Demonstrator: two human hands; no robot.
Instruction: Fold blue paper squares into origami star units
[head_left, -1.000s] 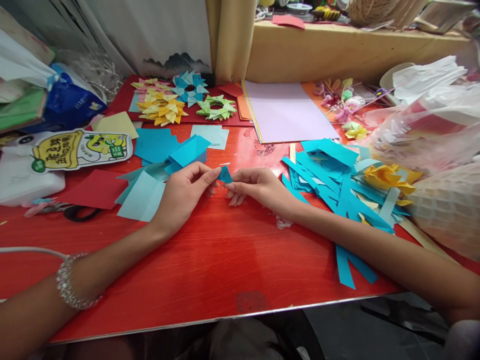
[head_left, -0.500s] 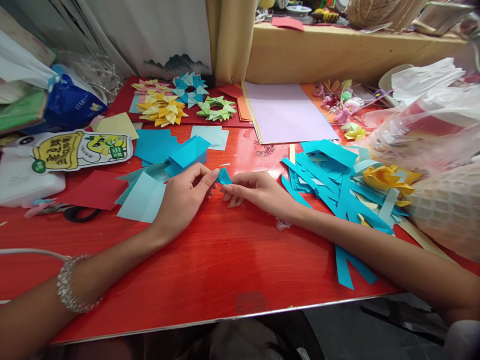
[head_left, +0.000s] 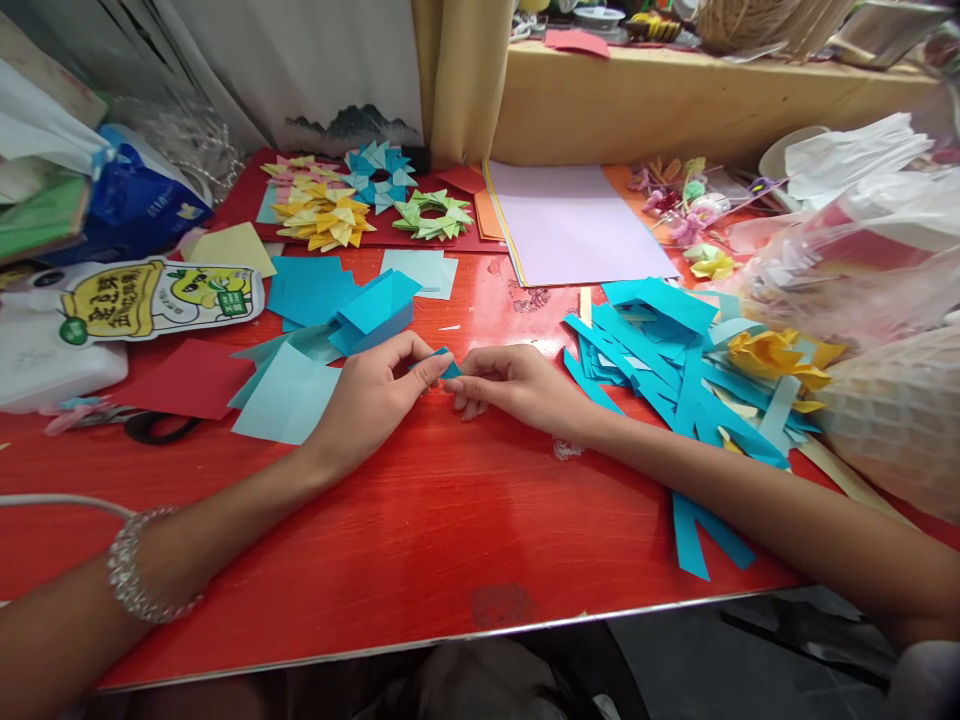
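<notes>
Between my hands is a small folded piece of blue paper [head_left: 451, 370], mostly covered by fingers. My left hand [head_left: 386, 385] pinches it from the left, with the thumb lying over it. From the right, my right hand [head_left: 517, 385] grips its other edge between thumb and fingertips. Just beyond my left hand lie folded blue paper sheets [head_left: 379, 305]. A creased pale blue sheet [head_left: 286, 390] rests beside my left wrist. Right of my right hand is a heap of blue paper strips [head_left: 675, 375].
Folded paper rings, one of them green [head_left: 433, 215], sit on red card at the back beside a stack of lilac paper [head_left: 577, 220]. A red paper square [head_left: 191, 378] partly covers black-handled scissors [head_left: 159, 428] at left. Plastic bags [head_left: 885, 260] crowd the right side.
My left thumb has moved a little right and down over the blue paper, so less of it shows. My right hand has barely moved.
</notes>
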